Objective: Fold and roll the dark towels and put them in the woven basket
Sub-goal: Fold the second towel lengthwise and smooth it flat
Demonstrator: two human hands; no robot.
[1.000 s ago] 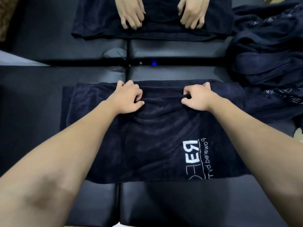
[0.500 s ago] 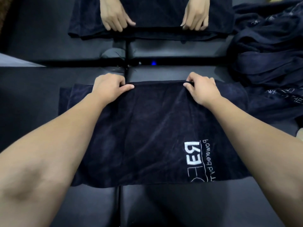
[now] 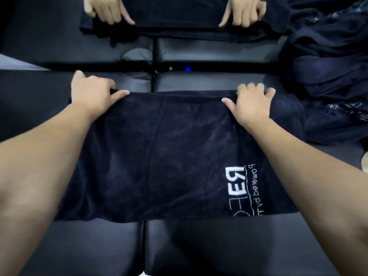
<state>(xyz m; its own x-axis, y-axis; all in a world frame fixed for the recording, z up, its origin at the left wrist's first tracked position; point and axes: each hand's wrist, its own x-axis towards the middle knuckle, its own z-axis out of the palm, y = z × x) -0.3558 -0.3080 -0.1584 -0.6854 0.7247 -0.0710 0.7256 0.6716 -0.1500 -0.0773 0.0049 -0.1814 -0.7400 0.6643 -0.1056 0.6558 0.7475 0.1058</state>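
Note:
A dark navy towel [image 3: 169,152] with white embroidered lettering at its near right lies folded flat on the black padded table [image 3: 229,246] in front of me. My left hand [image 3: 93,92] grips the towel's far edge near its left corner, thumb on top. My right hand [image 3: 252,102] grips the same far edge near the right corner. The woven basket is not in view.
Across the table another person's two hands [image 3: 107,8] press on a second dark towel [image 3: 179,18]. A heap of dark towels [image 3: 328,62] fills the right side. A seam and a small blue light [image 3: 187,68] run between the table pads.
My hands have slid apart along the towel's far edge, from near its middle out toward the corners. The wrinkles between them have been pulled flat.

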